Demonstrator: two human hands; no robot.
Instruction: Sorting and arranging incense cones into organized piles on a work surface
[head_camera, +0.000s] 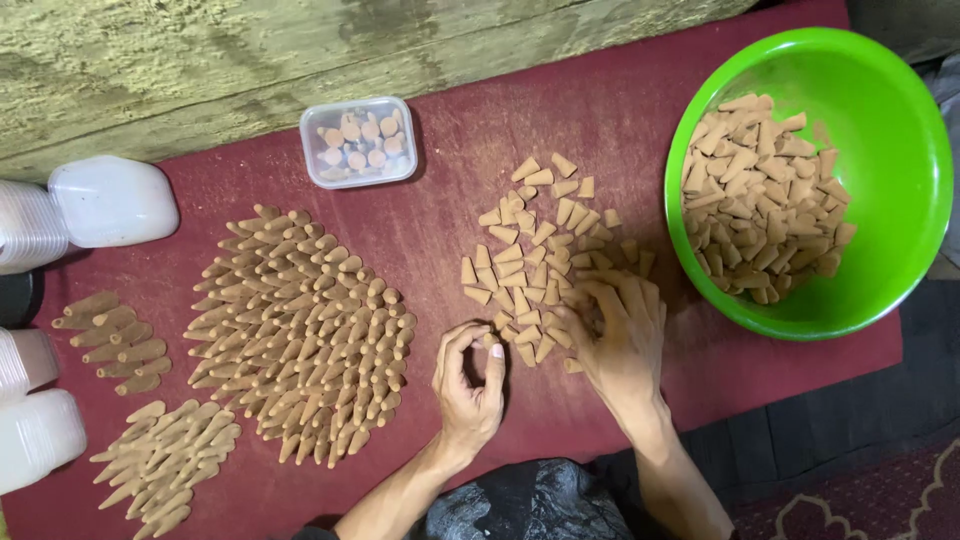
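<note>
1. Stacked white lidded containers (40, 220) sit at the left edge, partly cut off.
2. Standing tan cones (300, 335) fill the dark red mat (450, 180), tips leaning toward the viewer.
3. Left hand (470, 380) pinches one small cone (493, 350) between thumb and forefinger; its axis is hard to make out.
4. Right hand (620, 335) lies spread, fingers down, on the loose cone pile (540, 255), lying every way.
5. Green bowl (890, 140) holds more cones.

1 green bowl (900, 130), 1 small clear box (358, 142), 2 hands, uncountably many cones (300, 330).
</note>
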